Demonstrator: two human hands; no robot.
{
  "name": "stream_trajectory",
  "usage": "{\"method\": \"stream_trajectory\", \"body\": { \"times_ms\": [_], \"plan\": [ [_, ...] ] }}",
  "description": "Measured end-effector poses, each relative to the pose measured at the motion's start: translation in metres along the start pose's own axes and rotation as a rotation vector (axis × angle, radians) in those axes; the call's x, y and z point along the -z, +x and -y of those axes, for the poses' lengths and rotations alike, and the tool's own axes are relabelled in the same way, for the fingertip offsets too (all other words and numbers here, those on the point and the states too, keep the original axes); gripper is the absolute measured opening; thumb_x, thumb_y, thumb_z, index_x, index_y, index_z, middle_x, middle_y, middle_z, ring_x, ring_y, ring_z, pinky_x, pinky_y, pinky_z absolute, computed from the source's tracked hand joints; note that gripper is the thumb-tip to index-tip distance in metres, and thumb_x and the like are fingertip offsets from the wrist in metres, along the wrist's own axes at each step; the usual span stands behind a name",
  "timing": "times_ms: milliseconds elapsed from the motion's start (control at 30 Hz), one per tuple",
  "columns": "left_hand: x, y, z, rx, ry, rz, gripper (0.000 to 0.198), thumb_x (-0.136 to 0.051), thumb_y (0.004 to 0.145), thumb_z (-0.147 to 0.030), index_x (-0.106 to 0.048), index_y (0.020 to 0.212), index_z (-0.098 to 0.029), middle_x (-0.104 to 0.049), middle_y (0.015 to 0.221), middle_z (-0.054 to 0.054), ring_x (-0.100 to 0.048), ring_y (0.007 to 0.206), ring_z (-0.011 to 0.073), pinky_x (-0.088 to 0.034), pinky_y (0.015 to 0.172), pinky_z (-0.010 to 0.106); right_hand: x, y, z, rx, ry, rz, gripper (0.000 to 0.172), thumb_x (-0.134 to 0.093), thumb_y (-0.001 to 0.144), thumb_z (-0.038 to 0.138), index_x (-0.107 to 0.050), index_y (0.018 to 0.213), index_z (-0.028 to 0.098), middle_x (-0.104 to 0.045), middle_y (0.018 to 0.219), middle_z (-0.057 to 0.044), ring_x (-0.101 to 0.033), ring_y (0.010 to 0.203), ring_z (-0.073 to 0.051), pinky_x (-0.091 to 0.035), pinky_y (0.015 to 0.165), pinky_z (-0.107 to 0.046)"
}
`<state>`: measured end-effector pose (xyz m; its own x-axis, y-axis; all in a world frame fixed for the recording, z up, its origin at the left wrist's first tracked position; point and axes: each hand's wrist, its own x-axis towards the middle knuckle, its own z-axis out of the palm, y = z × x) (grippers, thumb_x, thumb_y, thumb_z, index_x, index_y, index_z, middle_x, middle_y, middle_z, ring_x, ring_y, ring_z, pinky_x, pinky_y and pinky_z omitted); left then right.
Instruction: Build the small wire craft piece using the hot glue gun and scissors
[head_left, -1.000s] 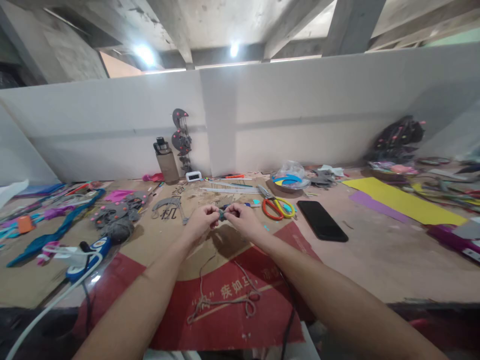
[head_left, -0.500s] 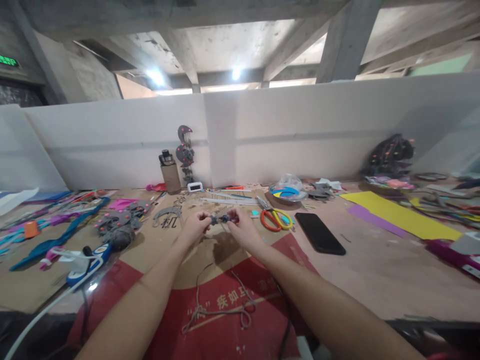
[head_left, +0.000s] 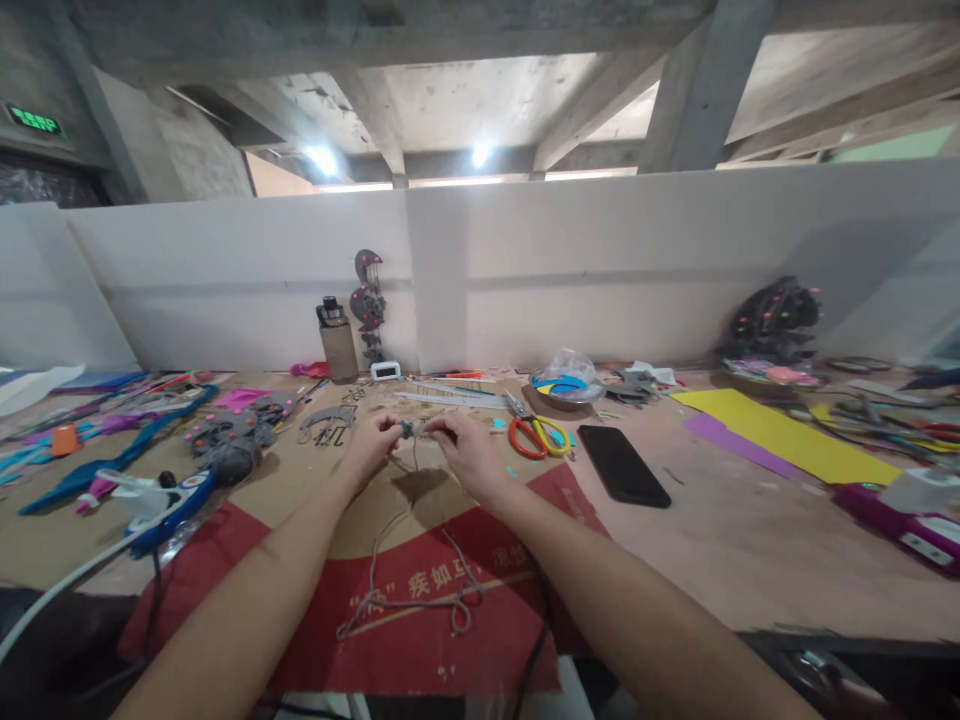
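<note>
Currently in the fingers: small blue-green and grey piece point(head_left: 407, 429), held between the two hands above the brown part of the cardboard point(head_left: 360, 522). Too small on my feed to read its shape.
Left hand point(head_left: 373, 445): thumb and fingertips pinched on that piece, at its left end.
Right hand point(head_left: 461, 450): thumb and fingertips drawn together just right of the piece. I can't tell whether they grip anything.
Strand: thin pale strand point(head_left: 416, 455) hangs from about the piece, between the hands.
Cord: grey cord point(head_left: 409, 604) in loose loops on the cardboard's red printed part, nearer the camera than the hands.
Right side: I see scissors point(head_left: 538, 435), one red-orange handle, one yellow, near the right hand; black phone point(head_left: 624, 465) flat just beside them; yellow sheet point(head_left: 784, 435) and purple sheet point(head_left: 739, 447) farther right, touching.
Back edge: bottle point(head_left: 337, 350) upright, small white device point(head_left: 385, 371) beside it, dish point(head_left: 566, 402) with blue and yellow pieces and clear plastic.
Left side: grey pieces with pink dots point(head_left: 240, 430), grey yarn ball point(head_left: 234, 462) just in front, blue power strip point(head_left: 176, 512) nearer the camera.
</note>
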<state>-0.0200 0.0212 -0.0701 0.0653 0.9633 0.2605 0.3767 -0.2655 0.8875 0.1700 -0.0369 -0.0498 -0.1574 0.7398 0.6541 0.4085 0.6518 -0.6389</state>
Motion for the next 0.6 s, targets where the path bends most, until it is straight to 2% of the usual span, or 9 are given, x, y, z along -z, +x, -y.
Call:
{"method": "stream_trajectory", "body": {
  "times_ms": [300, 600],
  "plan": [
    [0.006, 0.004, 0.001, -0.017, 0.065, -0.014, 0.015, -0.056, 0.067, -0.032, -0.055, 0.067, -0.017, -0.050, 0.047, -0.004, -0.042, 0.045, 0.0107, -0.032, 0.047, 0.023, -0.003, 0.000, 0.002, 0.071, 0.024, 0.037, 0.017, -0.052, 0.084, 0.014, -0.069, 0.087, 0.019, -0.070, 0.086, -0.005, -0.062, 0.084, -0.016, -0.047, 0.080, -0.029],
    [0.013, 0.009, 0.004, 0.026, -0.058, 0.013, 0.018, -0.059, 0.066, -0.035, -0.056, 0.068, -0.017, -0.050, 0.049, -0.004, -0.044, 0.044, 0.0105, -0.032, 0.046, 0.023, -0.005, -0.001, 0.014, 0.043, -0.010, 0.089, 0.019, -0.046, 0.089, 0.017, -0.066, 0.089, 0.017, -0.067, 0.085, -0.005, -0.059, 0.081, -0.015, -0.044, 0.078, -0.027]
  ]
}}
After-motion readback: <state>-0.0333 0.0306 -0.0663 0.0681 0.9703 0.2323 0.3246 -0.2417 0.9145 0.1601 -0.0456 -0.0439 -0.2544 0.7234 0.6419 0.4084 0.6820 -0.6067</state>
